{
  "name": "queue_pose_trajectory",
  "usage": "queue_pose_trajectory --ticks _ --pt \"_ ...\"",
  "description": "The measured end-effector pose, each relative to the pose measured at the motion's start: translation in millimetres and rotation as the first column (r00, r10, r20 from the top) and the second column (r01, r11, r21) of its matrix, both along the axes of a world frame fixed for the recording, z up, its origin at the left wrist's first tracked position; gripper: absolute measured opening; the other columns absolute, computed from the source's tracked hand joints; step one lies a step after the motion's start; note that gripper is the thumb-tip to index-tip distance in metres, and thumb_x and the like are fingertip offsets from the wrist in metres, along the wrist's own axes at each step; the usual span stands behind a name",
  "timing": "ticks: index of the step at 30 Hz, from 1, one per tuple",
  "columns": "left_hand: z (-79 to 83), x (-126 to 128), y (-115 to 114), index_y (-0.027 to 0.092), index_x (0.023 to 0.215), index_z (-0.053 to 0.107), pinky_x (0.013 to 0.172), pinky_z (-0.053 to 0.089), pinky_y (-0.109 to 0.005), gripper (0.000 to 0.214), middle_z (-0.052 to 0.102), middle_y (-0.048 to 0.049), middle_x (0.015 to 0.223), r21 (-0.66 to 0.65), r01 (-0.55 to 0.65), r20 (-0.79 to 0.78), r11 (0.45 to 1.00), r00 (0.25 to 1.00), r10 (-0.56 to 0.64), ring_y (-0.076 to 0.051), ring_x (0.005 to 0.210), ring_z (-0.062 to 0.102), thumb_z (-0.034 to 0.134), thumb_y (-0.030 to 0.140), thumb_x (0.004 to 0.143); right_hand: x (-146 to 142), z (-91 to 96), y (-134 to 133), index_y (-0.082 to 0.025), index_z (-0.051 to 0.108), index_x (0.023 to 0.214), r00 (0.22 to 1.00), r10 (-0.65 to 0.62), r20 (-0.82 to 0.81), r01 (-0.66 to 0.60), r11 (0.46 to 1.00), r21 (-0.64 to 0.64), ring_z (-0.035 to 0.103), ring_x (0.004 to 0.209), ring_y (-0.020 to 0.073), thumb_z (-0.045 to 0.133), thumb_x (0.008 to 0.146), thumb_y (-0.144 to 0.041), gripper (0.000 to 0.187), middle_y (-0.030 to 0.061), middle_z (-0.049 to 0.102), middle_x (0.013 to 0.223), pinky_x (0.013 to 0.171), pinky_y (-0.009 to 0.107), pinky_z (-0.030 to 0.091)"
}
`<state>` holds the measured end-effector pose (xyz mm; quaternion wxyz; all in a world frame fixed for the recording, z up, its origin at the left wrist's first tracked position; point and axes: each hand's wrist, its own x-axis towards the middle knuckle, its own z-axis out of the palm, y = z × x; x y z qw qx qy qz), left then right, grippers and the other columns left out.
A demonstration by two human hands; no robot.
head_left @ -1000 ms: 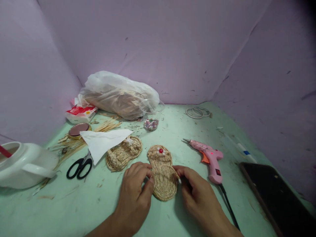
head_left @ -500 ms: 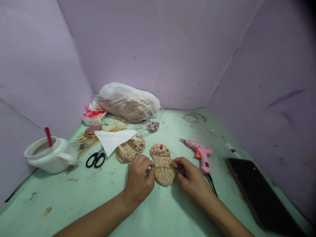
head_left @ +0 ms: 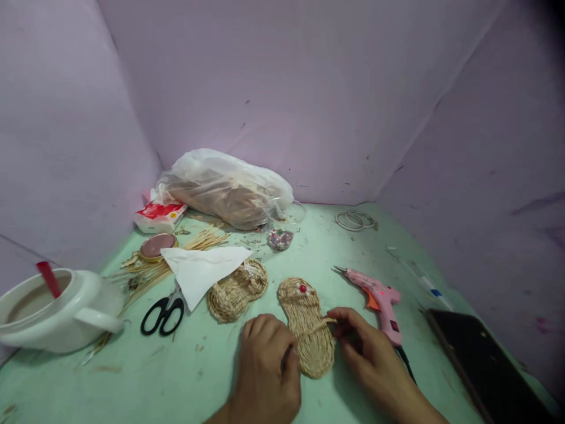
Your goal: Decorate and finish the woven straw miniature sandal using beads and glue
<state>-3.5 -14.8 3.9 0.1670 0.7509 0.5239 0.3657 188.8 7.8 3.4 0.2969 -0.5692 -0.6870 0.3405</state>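
Note:
A small woven straw slipper sole (head_left: pixel 315 356) lies on the table, with a red bead (head_left: pixel 302 288) and white beads near its far end. Across its middle runs a thin straw strand (head_left: pixel 315 327). My right hand (head_left: pixel 368 353) pinches the strand's right end, just off the sole's edge. On the other side my left hand (head_left: pixel 269 365) is closed beside the sole, its fingertips where the strand's left end disappears; the grip itself is partly hidden. Another woven straw slipper (head_left: pixel 238 291) with white beads lies to the left, partly under white paper (head_left: pixel 203 271).
Right of my hands lie a pink glue gun (head_left: pixel 375 291) and a black phone (head_left: pixel 485 365). Scissors (head_left: pixel 162 315) and a white pot (head_left: pixel 66 312) with a red stick stand left. Behind are a plastic bag (head_left: pixel 229 188), a bead packet (head_left: pixel 279 238) and wire rings (head_left: pixel 354 220).
The view has shifted, so the table things appear lower and larger. The sole now lies more slanted, and the strand slopes up toward my right hand. Both hands stay at its sides.

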Motion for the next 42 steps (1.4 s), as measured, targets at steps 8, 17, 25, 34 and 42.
queue_pose_trajectory --ticks 8,17,25,34,42 --pt "-9.8 -5.7 9.1 0.019 0.071 0.049 0.065 0.036 -0.036 0.011 0.056 -0.0048 0.073 0.003 0.055 0.073 0.998 0.996 -0.055 -0.021 0.075 0.052 0.045 0.009 0.073 11.2 -9.8 1.5 -0.020 0.049 0.108 0.998 0.054 0.030 -0.051 0.994 -0.099 0.061 0.078 0.0176 0.041 0.074 -0.015 0.036 0.0042 0.061 0.084 0.070 0.029 0.048" --pt "6.8 2.8 4.3 0.019 0.069 0.051 0.071 0.037 -0.036 0.013 0.056 -0.0035 0.073 -0.083 -0.089 -0.024 0.993 0.996 0.087 -0.021 0.077 0.050 0.046 0.008 0.073 -0.6 -0.2 -3.2 -0.019 0.048 0.104 1.000 0.003 0.030 -0.004 1.000 0.020 0.061 0.073 0.0172 0.039 0.065 -0.009 0.042 0.0042 0.063 0.085 0.068 0.031 0.048" --pt "7.7 2.2 5.7 0.018 0.070 0.056 0.071 0.040 -0.034 0.013 0.057 -0.0035 0.072 0.002 -0.068 -0.011 0.998 0.998 0.068 -0.019 0.076 0.052 0.047 0.010 0.075 -3.0 6.0 -1.8 -0.018 0.047 0.108 0.997 -0.078 -0.010 0.078 0.997 0.012 0.061 0.075 0.0166 0.041 0.070 -0.011 0.039 0.0052 0.064 0.090 0.070 0.030 0.046" --pt "8.3 1.8 1.7 0.018 0.071 0.059 0.069 0.041 -0.035 0.013 0.060 -0.0032 0.068 0.093 -0.068 -0.023 0.993 0.997 0.070 -0.018 0.070 0.053 0.048 0.014 0.077 -5.5 9.4 -7.8 -0.020 0.059 0.092 0.989 -0.125 0.073 0.122 0.991 0.052 0.059 0.068 0.0178 0.048 0.075 -0.020 0.021 0.0025 0.066 0.077 0.062 0.028 0.042" --pt "8.2 2.4 -0.1 0.018 0.071 0.059 0.071 0.041 -0.035 0.013 0.059 -0.0031 0.068 0.102 -0.059 -0.039 0.993 0.997 0.063 -0.018 0.071 0.054 0.048 0.014 0.077 -5.5 2.6 -6.0 -0.022 0.053 0.102 0.990 -0.137 0.034 0.136 0.990 0.033 0.063 0.077 0.0190 0.048 0.075 -0.019 0.027 0.0034 0.068 0.088 0.066 0.030 0.045"
